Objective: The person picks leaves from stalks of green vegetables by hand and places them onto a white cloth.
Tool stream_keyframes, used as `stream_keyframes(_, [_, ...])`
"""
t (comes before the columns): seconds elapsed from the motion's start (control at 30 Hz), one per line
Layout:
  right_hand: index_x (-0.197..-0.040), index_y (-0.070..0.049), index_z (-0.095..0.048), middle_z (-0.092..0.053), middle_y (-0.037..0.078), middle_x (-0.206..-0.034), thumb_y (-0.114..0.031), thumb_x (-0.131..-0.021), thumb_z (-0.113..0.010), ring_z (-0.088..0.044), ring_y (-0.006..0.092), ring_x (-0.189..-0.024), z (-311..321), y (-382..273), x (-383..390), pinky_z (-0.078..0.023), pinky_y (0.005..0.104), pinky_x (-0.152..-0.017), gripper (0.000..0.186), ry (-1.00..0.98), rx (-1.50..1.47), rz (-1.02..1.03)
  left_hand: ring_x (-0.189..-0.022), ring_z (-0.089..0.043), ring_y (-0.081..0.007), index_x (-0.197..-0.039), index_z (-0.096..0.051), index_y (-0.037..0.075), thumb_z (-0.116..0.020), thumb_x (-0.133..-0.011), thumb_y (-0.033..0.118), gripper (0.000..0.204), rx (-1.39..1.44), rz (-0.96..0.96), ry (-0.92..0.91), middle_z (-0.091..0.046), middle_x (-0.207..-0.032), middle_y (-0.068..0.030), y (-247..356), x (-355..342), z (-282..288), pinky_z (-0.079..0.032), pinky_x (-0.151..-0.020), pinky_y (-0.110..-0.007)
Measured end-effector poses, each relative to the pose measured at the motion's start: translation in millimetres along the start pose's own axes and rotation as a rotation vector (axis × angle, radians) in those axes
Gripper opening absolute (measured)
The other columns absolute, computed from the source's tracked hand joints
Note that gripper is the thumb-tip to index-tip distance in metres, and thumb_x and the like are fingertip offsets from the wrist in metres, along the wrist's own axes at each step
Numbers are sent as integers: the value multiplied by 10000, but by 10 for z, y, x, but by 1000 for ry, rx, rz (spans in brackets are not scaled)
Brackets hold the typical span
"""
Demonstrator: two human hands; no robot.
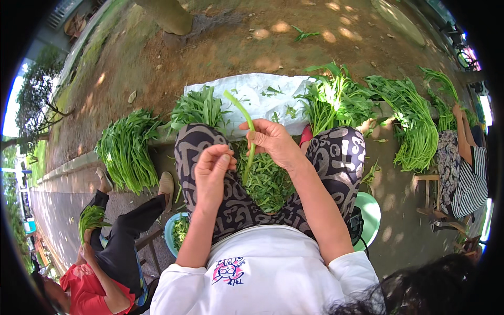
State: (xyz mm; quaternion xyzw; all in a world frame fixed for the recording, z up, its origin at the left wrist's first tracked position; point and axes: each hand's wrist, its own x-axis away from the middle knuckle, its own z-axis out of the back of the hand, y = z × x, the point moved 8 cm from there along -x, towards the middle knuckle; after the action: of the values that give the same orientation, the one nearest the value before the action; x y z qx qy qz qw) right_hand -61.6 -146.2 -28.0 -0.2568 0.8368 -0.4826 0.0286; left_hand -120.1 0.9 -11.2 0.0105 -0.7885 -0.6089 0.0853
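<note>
My right hand (272, 143) pinches a pale green water spinach stem (242, 107) between thumb and fingers. The stem stands out past the fingertips at both ends, its lower end hanging near my lap. Just left of it, my left hand (214, 170) is closed, thumb tip against the curled fingers; whatever it may hold is too small to make out. Below both hands, a heap of loose green leaves (270, 181) lies between my patterned trouser legs. What holds the heap underneath is hidden.
A white sheet (257, 84) with leaf scraps lies ahead, flanked by water spinach bunches (197, 107) (336, 100). More bunches (128, 149) (407, 123) lie along the curb. Basins (370, 218) (170, 236) stand beside me. A person in red (100, 289) and one in stripes (471, 184) sit nearby.
</note>
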Motion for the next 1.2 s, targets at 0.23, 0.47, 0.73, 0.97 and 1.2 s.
stream_keyframes(0.23, [-985,-5,-646,-635,23,-790,-117,-812,-694,-558,90,-696,-212,71,114,-457,239,-637,211,-316,543,-96,-818,-560,-90,-1164,-577,36,-562,-936,185,273,170,90,-168,-609,-987,-34,-158,-93,-130,-453,-730,-217])
stream_keyframes(0.47, [-1052,26,-611,-651,79,-909,-77,-861,-569,-589,144,-843,-90,126,69,-462,272,-762,221,-306,668,104,-865,-599,-137,-1160,-564,26,-536,-944,175,264,433,-106,-27,-614,-995,-55,301,-280,412,-541,-774,-281])
stream_keyframes(0.73, [-973,-33,-636,-593,99,-893,-108,-846,-578,-604,255,-813,-109,-9,199,-470,335,-736,158,-108,973,282,-970,-608,-217,-1144,-543,49,-543,-936,140,227,454,61,-18,-611,-1005,-68,202,-166,455,-532,-859,-378])
stream_keyframes(0.97, [-882,-64,-631,-590,103,-862,-144,-844,-579,-578,317,-795,-70,5,156,-452,397,-706,103,65,1071,335,-945,-628,-220,-1044,-541,47,-559,-909,39,136,243,12,38,-610,-981,-91,99,-105,536,-547,-838,-353])
stream_keyframes(1.2, [-870,-60,-646,-602,117,-846,-159,-833,-588,-584,327,-812,-13,134,80,-456,404,-719,121,125,1044,244,-937,-627,-211,-1040,-524,38,-557,-908,32,135,175,-47,26,-604,-978,-88,67,-127,544,-538,-840,-337])
